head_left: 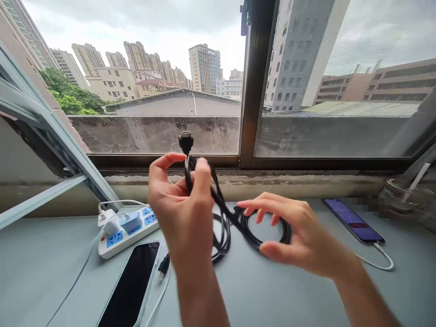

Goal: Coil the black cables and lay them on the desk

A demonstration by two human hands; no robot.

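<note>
My left hand (185, 204) is raised over the table, its thumb and fingers closed round a looped black cable (218, 197). Above the fingertips a wide, flat black connector (185, 141) on the cable points upward. The cable's strands hang down to the right, in front of my right hand's fingertips. My right hand (293, 231) has its fingers and thumb apart, with nothing clearly gripped. Behind it a coiled black cable (288, 231) lies on the table; another black coil (223, 247) shows beside my left wrist, and whether it joins the held cable I cannot tell.
A white power strip (127, 231) with chargers plugged in stands at the left. In front of it lies a dark-screened phone (131, 284), beside a black plug (164, 265). At the right a lit phone (354, 220) is connected to a white cord (383, 268). The window sill (289, 184) runs behind.
</note>
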